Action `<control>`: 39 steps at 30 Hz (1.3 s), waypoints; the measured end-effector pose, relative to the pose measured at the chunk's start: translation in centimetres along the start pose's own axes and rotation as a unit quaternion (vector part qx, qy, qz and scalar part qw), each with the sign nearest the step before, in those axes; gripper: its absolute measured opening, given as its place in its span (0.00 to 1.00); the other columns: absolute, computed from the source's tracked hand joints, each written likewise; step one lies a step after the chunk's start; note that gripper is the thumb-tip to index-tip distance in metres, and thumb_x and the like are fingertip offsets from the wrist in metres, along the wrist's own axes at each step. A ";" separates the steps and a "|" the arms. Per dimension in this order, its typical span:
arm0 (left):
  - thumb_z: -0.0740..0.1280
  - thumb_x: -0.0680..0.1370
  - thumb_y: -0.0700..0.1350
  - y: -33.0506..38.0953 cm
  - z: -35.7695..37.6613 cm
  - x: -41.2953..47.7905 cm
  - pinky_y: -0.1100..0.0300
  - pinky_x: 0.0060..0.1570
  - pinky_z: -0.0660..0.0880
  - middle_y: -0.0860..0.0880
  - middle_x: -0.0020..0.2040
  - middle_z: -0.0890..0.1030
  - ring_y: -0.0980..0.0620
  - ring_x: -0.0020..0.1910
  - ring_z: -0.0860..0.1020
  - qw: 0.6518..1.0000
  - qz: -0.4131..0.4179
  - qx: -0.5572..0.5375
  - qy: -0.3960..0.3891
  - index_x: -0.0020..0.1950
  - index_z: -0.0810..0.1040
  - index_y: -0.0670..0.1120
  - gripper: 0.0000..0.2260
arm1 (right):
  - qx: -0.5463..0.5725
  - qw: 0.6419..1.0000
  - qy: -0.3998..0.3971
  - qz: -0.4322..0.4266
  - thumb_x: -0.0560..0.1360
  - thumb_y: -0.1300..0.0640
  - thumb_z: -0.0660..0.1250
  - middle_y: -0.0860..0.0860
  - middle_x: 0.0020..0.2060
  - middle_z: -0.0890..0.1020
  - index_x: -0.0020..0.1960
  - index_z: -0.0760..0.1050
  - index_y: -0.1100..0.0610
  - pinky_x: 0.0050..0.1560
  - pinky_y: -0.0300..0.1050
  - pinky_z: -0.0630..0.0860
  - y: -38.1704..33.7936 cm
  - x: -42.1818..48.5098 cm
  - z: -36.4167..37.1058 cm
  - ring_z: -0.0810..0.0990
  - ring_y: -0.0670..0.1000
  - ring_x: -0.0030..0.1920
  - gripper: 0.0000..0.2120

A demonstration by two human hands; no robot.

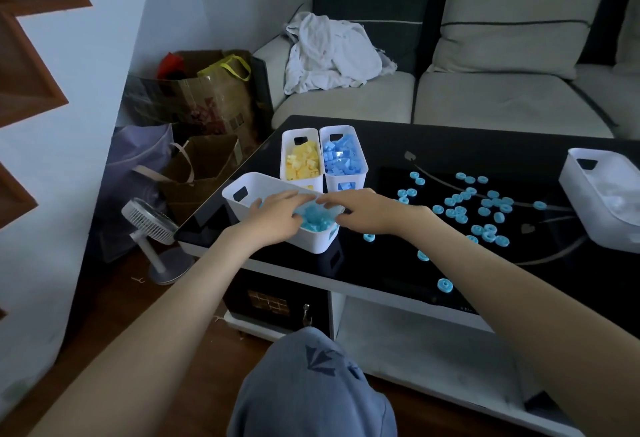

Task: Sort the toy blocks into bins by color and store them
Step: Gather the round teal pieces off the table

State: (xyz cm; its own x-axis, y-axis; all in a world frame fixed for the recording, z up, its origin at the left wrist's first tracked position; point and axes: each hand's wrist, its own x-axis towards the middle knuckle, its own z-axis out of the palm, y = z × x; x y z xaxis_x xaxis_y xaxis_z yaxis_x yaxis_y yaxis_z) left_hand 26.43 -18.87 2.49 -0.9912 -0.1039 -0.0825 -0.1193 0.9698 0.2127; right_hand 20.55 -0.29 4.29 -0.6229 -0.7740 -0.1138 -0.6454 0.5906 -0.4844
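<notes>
A white bin at the table's near left corner holds light-blue round blocks. Both my hands hover over it. My left hand reaches into the bin with fingers stretched over the blocks. My right hand sits at the bin's right rim, fingers extended toward the left hand; whether it holds a block is hidden. Behind stand a bin of yellow blocks and a bin of blue blocks. Several light-blue round blocks lie scattered on the black table.
A larger white bin with white pieces stands at the table's right edge. A small fan and paper bags sit on the floor to the left. A sofa lies beyond the table. My knee is below.
</notes>
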 end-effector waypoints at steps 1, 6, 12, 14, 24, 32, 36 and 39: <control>0.52 0.80 0.44 0.0 0.1 0.1 0.42 0.71 0.51 0.53 0.75 0.61 0.48 0.72 0.60 1.000 0.016 -0.002 -0.001 0.72 0.62 0.62 0.22 | -0.013 1.000 0.013 -0.003 0.77 0.59 0.57 0.49 0.66 0.73 0.72 0.62 0.47 0.63 0.42 0.63 0.3 -0.4 -0.2 0.72 0.50 0.61 0.25; 0.51 0.80 0.45 1.0 -0.5 0.4 0.44 0.70 0.50 0.53 0.72 0.66 0.50 0.70 0.63 0.997 -0.012 0.035 -0.068 0.70 0.68 0.57 0.19 | 0.014 0.999 0.037 0.029 0.76 0.53 0.60 0.49 0.72 0.64 0.74 0.56 0.44 0.70 0.50 0.59 3.0 -2.6 -1.4 0.63 0.52 0.70 0.28; 0.58 0.79 0.42 6.2 -1.5 0.8 0.53 0.55 0.69 0.46 0.58 0.72 0.46 0.57 0.71 0.985 0.070 -0.014 0.159 0.58 0.75 0.46 0.11 | 0.013 0.995 0.014 0.100 0.75 0.43 0.64 0.47 0.76 0.56 0.76 0.48 0.44 0.73 0.54 0.57 8.2 -7.1 -2.9 0.56 0.51 0.74 0.36; 0.59 0.78 0.42 9.5 -0.6 1.0 0.54 0.56 0.67 0.46 0.59 0.72 0.47 0.59 0.70 0.978 0.135 -0.040 0.157 0.60 0.74 0.45 0.12 | -0.015 0.992 -0.001 0.128 0.73 0.36 0.63 0.46 0.76 0.52 0.76 0.45 0.42 0.73 0.57 0.54 9.9 -9.1 -2.7 0.53 0.52 0.75 0.39; 0.47 0.77 0.66 14.2 8.6 4.2 0.41 0.70 0.40 0.47 0.76 0.34 0.44 0.75 0.38 0.987 0.082 0.132 -0.044 0.76 0.35 0.55 0.33 | -0.112 0.962 0.062 0.242 0.70 0.26 0.45 0.47 0.75 0.33 0.74 0.34 0.39 0.72 0.59 0.34 13.4 -15.3 4.3 0.31 0.51 0.74 0.39; 0.44 0.77 0.67 16.1 10.8 7.2 0.41 0.72 0.46 0.45 0.78 0.46 0.43 0.76 0.46 0.997 0.074 0.031 0.010 0.77 0.48 0.54 0.31 | -0.122 0.938 0.136 0.294 0.81 0.46 0.43 0.54 0.76 0.46 0.77 0.43 0.46 0.72 0.61 0.46 15.9 -11.3 2.8 0.44 0.57 0.75 0.25; 0.49 0.81 0.58 18.3 11.6 8.3 0.47 0.67 0.57 0.45 0.73 0.58 0.43 0.70 0.58 0.985 0.153 0.038 0.072 0.74 0.60 0.50 0.23 | -0.161 0.928 0.188 0.279 0.78 0.38 0.48 0.53 0.72 0.61 0.74 0.53 0.47 0.68 0.57 0.56 16.8 -10.1 2.7 0.57 0.57 0.71 0.27; 0.52 0.82 0.52 18.6 12.0 9.2 0.51 0.59 0.63 0.46 0.67 0.64 0.44 0.63 0.64 0.972 0.193 0.015 0.131 0.69 0.66 0.48 0.18 | -0.175 0.931 0.199 0.251 0.76 0.35 0.50 0.51 0.67 0.66 0.71 0.58 0.47 0.65 0.53 0.60 18.1 -10.2 2.2 0.63 0.56 0.67 0.27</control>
State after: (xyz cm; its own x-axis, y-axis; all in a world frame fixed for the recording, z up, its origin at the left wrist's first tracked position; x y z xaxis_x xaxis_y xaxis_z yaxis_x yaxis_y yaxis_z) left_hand 15.80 0.87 -6.01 -0.9430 0.2207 0.2491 0.2627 0.9531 0.1503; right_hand 16.22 17.77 -5.20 -0.9547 -0.2750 0.1139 -0.2892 0.9474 -0.1369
